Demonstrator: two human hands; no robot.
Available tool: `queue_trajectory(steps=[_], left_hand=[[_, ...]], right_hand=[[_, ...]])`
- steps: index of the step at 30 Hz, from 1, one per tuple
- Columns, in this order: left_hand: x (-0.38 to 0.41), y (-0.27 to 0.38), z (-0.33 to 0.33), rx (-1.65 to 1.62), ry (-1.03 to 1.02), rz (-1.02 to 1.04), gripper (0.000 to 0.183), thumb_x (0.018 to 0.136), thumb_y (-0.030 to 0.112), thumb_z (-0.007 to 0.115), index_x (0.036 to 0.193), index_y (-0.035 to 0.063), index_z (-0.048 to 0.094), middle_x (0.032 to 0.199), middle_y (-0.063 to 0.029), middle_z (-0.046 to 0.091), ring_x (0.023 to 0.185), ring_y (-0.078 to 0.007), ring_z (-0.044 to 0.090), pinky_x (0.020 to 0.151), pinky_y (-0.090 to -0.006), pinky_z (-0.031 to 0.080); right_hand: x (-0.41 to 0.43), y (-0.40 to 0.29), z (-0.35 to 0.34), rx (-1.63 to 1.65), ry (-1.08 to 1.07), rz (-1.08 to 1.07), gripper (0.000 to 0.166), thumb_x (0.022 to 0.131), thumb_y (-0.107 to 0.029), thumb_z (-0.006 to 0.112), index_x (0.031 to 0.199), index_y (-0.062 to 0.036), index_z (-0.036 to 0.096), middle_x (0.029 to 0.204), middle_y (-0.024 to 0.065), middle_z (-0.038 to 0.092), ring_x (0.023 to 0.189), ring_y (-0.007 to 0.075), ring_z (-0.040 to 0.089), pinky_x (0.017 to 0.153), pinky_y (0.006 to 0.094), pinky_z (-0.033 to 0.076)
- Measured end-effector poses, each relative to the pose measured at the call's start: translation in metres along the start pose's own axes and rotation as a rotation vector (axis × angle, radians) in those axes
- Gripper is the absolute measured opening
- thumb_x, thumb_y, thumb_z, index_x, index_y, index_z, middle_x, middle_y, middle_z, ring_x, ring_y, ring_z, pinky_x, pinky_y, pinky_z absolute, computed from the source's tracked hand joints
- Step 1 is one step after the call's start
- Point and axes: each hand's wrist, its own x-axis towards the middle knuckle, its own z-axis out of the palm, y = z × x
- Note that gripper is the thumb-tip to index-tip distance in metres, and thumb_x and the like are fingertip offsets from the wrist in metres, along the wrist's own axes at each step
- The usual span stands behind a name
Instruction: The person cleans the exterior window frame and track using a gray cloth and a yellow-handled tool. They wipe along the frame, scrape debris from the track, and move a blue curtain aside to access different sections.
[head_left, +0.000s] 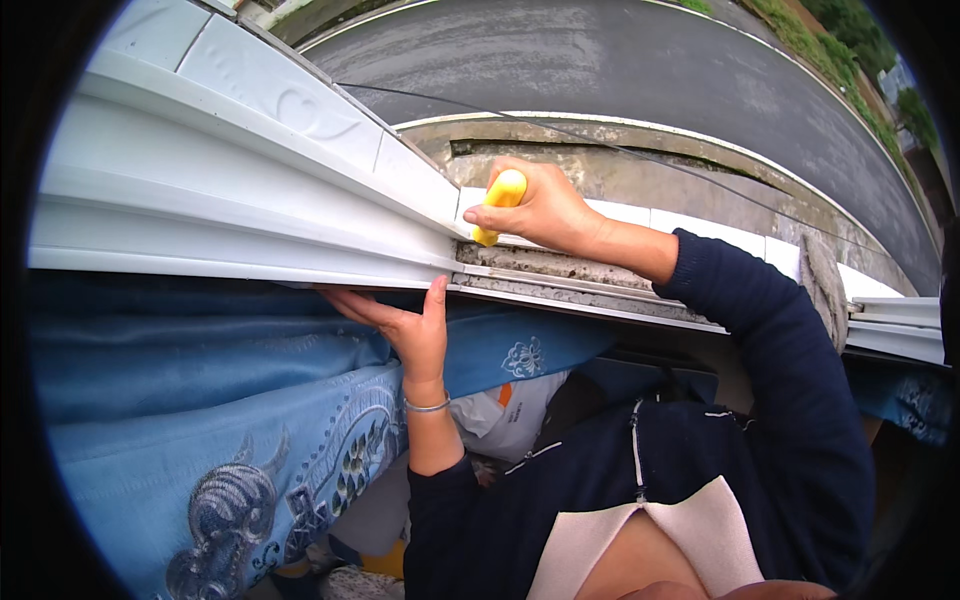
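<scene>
My right hand (555, 206) is closed around a yellow handle (504, 196), held over the corner where the white window frame (247, 195) meets the sill. The handle's lower end points down at the window track (555, 262), whose grooves are grey with dirt. Whatever tool part lies below the handle is hidden. Lower down, my left hand (397, 322) rests against the inner edge of the frame, thumb up and fingers spread to the left. Its fingertips are partly out of sight at the edge. A bangle circles the left wrist.
A grey cloth (821, 292) hangs over the sill at the right. Blue embroidered curtains (225, 420) hang at the left. A white plastic bag (502, 416) lies below the sill. Outside, a black cable (600, 142) crosses above a concrete ledge (570, 169) and a paved road (637, 67).
</scene>
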Motion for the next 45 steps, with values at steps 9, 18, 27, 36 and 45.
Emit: queue_trajectory(steps=[9,18,27,36,45], left_hand=[[0.002,0.004,0.0,-0.036,0.009,0.006,0.125,0.068,0.022,0.083,0.146,0.0032,-0.013,0.149,-0.028,-0.013,0.14,-0.0441,-0.001,0.113,-0.0513,0.016],[0.001,0.007,-0.002,0.002,0.008,0.01,0.125,0.067,0.019,0.084,0.146,0.0036,-0.011,0.15,-0.0272,-0.009,0.14,-0.0447,0.001,0.113,-0.0514,0.013],[-0.024,0.143,0.076,-0.545,-0.066,0.377,0.053,0.077,-0.002,0.068,0.124,0.0003,0.044,0.126,-0.0167,0.048,0.115,-0.0292,0.049,0.095,-0.0388,0.043],[0.021,0.243,0.153,-1.493,-0.326,-0.005,0.018,0.098,0.011,0.049,0.112,0.0015,0.052,0.11,-0.005,0.056,0.101,-0.0115,0.05,0.093,-0.0266,0.04],[-0.014,0.293,0.105,-1.379,-0.662,-0.015,0.029,0.087,0.016,0.068,0.107,-0.0019,0.057,0.094,-0.0026,0.062,0.087,-0.0104,0.056,0.079,-0.0244,0.046]], right_hand=[[0.003,-0.021,0.005,-0.207,-0.126,-0.273,0.034,0.075,-0.029,0.078,0.079,-0.0052,0.054,0.066,0.0123,0.059,0.062,0.0236,0.061,0.058,0.0339,0.047],[0.036,-0.019,-0.005,-0.078,-0.091,-0.116,0.037,0.076,-0.034,0.077,0.081,-0.003,0.057,0.073,0.0086,0.064,0.063,0.0142,0.059,0.056,0.0287,0.049],[0.094,-0.049,-0.151,0.759,0.408,0.079,0.044,0.084,-0.029,0.069,0.107,0.004,0.049,0.097,0.0178,0.061,0.082,0.03,0.068,0.07,0.04,0.061],[0.087,-0.022,-0.235,1.15,0.888,0.161,0.036,0.086,-0.032,0.067,0.106,-0.0061,0.052,0.098,0.0135,0.064,0.085,0.0315,0.067,0.068,0.0464,0.058],[0.033,-0.029,-0.274,0.879,1.353,0.109,0.037,0.084,-0.034,0.066,0.105,-0.0063,0.053,0.09,0.0113,0.064,0.078,0.0289,0.066,0.065,0.0418,0.055]])
